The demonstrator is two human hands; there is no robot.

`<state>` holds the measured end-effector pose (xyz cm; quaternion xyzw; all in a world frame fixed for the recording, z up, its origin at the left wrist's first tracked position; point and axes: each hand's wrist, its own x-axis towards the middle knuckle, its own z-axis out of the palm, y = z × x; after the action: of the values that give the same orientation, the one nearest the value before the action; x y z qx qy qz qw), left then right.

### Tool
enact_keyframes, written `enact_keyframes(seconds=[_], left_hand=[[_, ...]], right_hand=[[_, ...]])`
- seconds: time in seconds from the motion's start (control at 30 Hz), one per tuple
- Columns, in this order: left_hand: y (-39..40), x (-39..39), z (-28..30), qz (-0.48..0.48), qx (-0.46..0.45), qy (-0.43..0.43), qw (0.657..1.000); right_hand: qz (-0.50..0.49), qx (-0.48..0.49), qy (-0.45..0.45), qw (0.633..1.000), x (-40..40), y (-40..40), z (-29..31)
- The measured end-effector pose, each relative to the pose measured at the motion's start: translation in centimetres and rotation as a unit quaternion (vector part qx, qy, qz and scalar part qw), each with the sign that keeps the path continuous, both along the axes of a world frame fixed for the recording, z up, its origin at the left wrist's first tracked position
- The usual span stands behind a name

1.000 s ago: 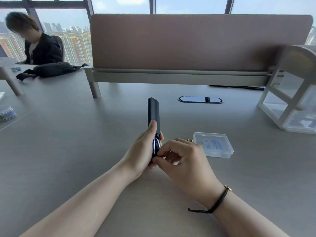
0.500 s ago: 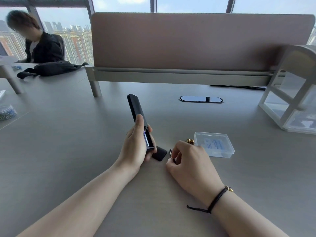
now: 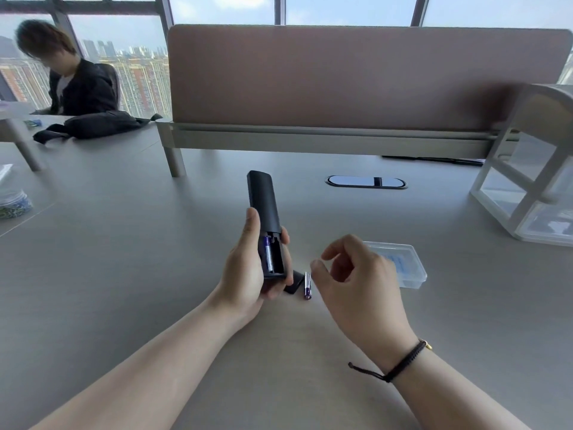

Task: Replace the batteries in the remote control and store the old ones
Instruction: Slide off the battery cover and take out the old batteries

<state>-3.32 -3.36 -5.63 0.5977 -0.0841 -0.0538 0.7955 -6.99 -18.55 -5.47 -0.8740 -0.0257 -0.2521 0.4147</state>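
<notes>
My left hand (image 3: 248,271) grips a black remote control (image 3: 263,206), held upright above the desk with its back toward me. Its battery bay is uncovered and one purple battery (image 3: 268,254) sits in the left slot; the right slot looks bare. The black battery cover (image 3: 294,282) lies on the desk just right of that hand. Beside it lies a second purple and silver battery (image 3: 307,285). My right hand (image 3: 353,274) hovers just right of that battery, fingers apart and holding nothing. A clear plastic box (image 3: 403,265) stands behind my right hand.
A tan divider panel (image 3: 366,76) crosses the back of the grey desk (image 3: 124,274), with a cable port (image 3: 366,182) below it. A white drawer unit (image 3: 533,178) stands at the right. A person in a dark jacket (image 3: 80,85) sits far left behind a black bag (image 3: 99,124).
My right hand took a battery out of the remote, laid it on the desk and let go. My left hand swung the remote left, then back upright.
</notes>
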Motion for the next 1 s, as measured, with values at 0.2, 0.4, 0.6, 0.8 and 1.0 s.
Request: enact_keyframes(seconds=[0.2, 0.4, 0.6, 0.8, 1.0], left_hand=[[-0.38, -0.5, -0.07, -0.111, -0.013, 0.024, 0.993], [-0.34, -0.53, -0.07, -0.152, 0.019, 0.015, 0.988], [-0.36, -0.82, 0.15, -0.153, 0.037, 0.016, 0.987], [-0.41, -0.63, -0.34, -0.167, 0.085, -0.011, 0.982], [-0.68, -0.99, -0.14, -0.162, 0.094, -0.036, 0.982]], right_hand=[[0.115, -0.031, -0.091, 0.989, -0.72, 0.74, 0.27], [0.166, -0.032, -0.089, 0.982, -0.82, 0.73, 0.38], [0.19, -0.043, -0.072, 0.978, -0.92, 0.52, 0.76], [0.204, -0.006, -0.034, 0.978, -0.98, 0.42, 0.94], [0.207, 0.043, 0.021, 0.977, -0.96, 0.33, 1.07]])
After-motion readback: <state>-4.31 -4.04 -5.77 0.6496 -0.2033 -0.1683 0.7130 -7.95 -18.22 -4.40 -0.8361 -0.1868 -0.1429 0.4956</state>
